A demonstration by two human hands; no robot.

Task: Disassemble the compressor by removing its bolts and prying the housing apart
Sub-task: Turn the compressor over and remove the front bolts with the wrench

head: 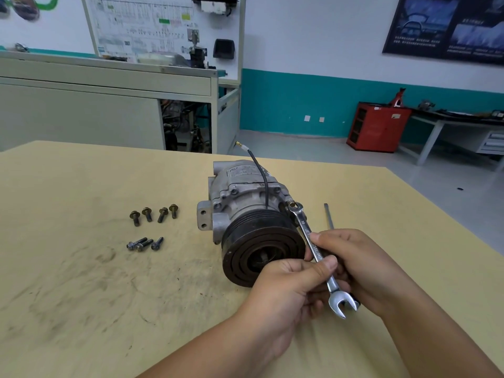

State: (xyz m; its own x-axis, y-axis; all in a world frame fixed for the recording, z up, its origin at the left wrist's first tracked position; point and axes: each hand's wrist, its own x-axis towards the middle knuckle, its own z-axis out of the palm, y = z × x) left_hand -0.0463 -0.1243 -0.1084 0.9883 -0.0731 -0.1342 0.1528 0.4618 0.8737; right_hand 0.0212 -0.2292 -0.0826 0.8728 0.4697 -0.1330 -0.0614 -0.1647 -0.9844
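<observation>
- Compressor (245, 197) is laid on its side near the centre of the yellow table (54, 173), w/ the black pulley (261, 246) turned twd the camera and the alu housing pointing away.
- A black wire (263, 181) is seen rising from the top of the housing, w/ a brass-coloured tip at its far end.
- Wrench (315, 251) (combo type, marked 10) is set w/ its ring end over a bolt (292, 204) on the compressor's right side, just behind the pulley. The open end is pointed back twd the person.
- L hand (289, 293) is wrapped round the wrench shank near the open end, thumb pressed on top.
- R hand (354, 263) is closed round the same shank from the other side, thumb laid along it.
- Four flanged bolts (154, 214) are laid in a row on the table, left of the compressor and well apart from it.
- Three darker bolts (144, 244) are laid nearer the camera, two of them touching.
- A thin metal shaft (329, 216) is laid on the table just right of the wrench. Its near end is hidden by the R hand.
- Dark smudges (90, 279) are seen on the table top at left.
- Bkgd: a grey bench (81, 110), a wiring board (163, 23) and a red cabinet (377, 126) are seen by a teal-banded wall.
</observation>
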